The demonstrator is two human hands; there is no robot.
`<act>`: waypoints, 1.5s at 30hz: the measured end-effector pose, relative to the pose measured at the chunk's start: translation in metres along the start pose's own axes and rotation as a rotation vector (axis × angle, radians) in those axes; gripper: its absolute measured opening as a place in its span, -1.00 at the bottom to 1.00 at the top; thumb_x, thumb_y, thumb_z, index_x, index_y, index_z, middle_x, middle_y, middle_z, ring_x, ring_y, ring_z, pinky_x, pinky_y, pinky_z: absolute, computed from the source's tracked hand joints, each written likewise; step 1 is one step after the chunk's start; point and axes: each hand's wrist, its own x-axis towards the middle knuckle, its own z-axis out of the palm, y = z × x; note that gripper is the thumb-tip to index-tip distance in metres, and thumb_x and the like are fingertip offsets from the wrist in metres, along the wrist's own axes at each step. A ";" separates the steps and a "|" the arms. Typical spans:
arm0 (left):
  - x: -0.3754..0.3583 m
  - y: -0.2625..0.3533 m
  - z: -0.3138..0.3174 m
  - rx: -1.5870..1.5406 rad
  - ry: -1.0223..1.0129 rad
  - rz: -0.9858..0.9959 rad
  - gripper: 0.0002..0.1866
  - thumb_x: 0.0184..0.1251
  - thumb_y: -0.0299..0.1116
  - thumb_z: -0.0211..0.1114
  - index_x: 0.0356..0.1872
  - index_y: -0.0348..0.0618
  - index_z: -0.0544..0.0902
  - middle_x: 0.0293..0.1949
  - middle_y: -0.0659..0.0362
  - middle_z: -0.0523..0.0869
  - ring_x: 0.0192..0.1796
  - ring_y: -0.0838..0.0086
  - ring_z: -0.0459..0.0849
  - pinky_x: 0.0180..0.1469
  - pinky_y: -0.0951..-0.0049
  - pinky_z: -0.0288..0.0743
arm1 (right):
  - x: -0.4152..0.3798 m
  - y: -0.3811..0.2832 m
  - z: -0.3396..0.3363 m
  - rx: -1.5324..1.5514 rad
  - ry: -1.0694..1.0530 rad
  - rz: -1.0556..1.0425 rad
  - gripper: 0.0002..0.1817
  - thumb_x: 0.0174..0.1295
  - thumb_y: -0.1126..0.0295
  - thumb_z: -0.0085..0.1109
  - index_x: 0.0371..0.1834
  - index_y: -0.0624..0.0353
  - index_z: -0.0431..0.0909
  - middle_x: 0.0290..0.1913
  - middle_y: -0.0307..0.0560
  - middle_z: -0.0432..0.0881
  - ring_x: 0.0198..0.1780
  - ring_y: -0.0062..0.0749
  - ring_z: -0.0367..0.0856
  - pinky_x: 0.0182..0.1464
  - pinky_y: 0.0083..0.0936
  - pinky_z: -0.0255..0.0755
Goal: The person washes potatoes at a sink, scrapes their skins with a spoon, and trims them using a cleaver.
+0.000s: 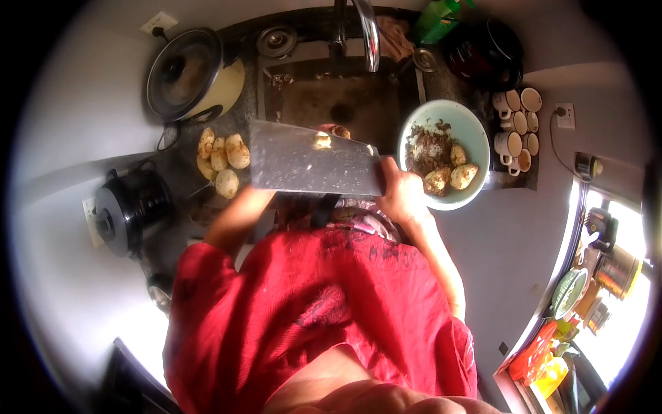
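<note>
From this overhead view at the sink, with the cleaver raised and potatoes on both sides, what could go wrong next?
1. The broad steel cleaver, held by the right hand, hides the left hand; a cut is possible.
2. A potato scrap sits on the blade and may drop into the dark sink.
3. The pale green bowl of potatoes and peelings overhangs the sink edge and might tip.

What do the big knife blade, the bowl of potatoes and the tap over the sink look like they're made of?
The cleaver blade, held in the right hand, looks like steel: flat grey with a dull sheen. The bowl seems glazed ceramic or enamel, pale blue-green with a smooth rim; the look leaves it open. The tap looks like polished metal, bright and mirror-like.
</note>
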 end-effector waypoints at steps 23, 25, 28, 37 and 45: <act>0.046 0.004 -0.023 0.546 0.055 -0.112 -0.50 0.25 -0.43 0.27 0.22 -0.28 0.41 0.10 0.07 0.59 0.11 0.43 0.59 0.22 0.40 0.46 | 0.019 -0.022 -0.008 0.003 0.003 -0.060 -0.56 -0.21 0.45 0.19 -0.17 0.20 0.34 -0.56 0.20 0.59 -0.44 0.15 0.63 -0.31 -0.04 0.50; 0.045 0.007 -0.021 0.510 0.070 -0.112 -0.50 0.24 -0.44 0.29 0.21 -0.28 0.42 0.09 0.09 0.59 0.11 0.44 0.59 0.20 0.42 0.46 | 0.021 -0.023 -0.006 0.002 0.002 -0.088 -0.57 -0.20 0.45 0.19 -0.17 0.21 0.33 -0.56 0.20 0.59 -0.43 0.15 0.63 -0.30 -0.05 0.51; 0.041 0.016 -0.015 0.446 0.095 -0.130 -0.50 0.21 -0.47 0.31 0.20 -0.27 0.45 0.06 0.12 0.61 0.10 0.49 0.59 0.16 0.48 0.46 | 0.024 -0.028 -0.006 0.011 -0.030 -0.090 -0.56 -0.20 0.44 0.19 -0.17 0.22 0.33 -0.54 0.21 0.60 -0.42 0.16 0.63 -0.28 -0.05 0.51; 0.005 0.033 -0.019 -0.326 0.146 -0.137 -0.47 0.14 -0.36 0.38 0.13 -0.34 0.47 -0.01 0.12 0.64 0.02 0.49 0.62 0.10 0.48 0.50 | 0.056 -0.034 0.016 0.015 -0.142 0.072 -0.50 -0.10 0.43 0.20 0.01 0.26 0.40 -0.33 0.31 0.63 -0.19 0.22 0.61 -0.13 -0.05 0.49; -0.025 0.068 -0.006 0.289 0.221 0.016 -0.34 0.04 -0.32 0.53 0.17 -0.28 0.45 -0.03 0.20 0.61 0.04 0.56 0.56 0.15 0.51 0.43 | 0.081 0.030 0.059 0.170 -0.112 0.284 -0.67 0.11 0.33 0.06 -0.17 0.37 0.58 -0.27 0.39 0.63 -0.10 0.19 0.62 0.03 -0.12 0.49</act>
